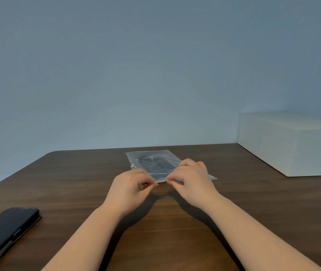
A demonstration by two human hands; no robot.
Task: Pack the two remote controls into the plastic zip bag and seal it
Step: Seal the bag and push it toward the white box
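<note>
Black phone (5, 233) nearby, frosted zip bag (151, 163) pinched, dark remotes (153, 164) inside

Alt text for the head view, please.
Both hands, left hand and right hand, pinch the near edge of a plastic zip bag holding two dark remote controls on a wooden table; a black phone case lies left.

A dark wooden table (175, 231) carries a zip bag (155, 163), black case (5, 231) and white box (292, 143).
</note>
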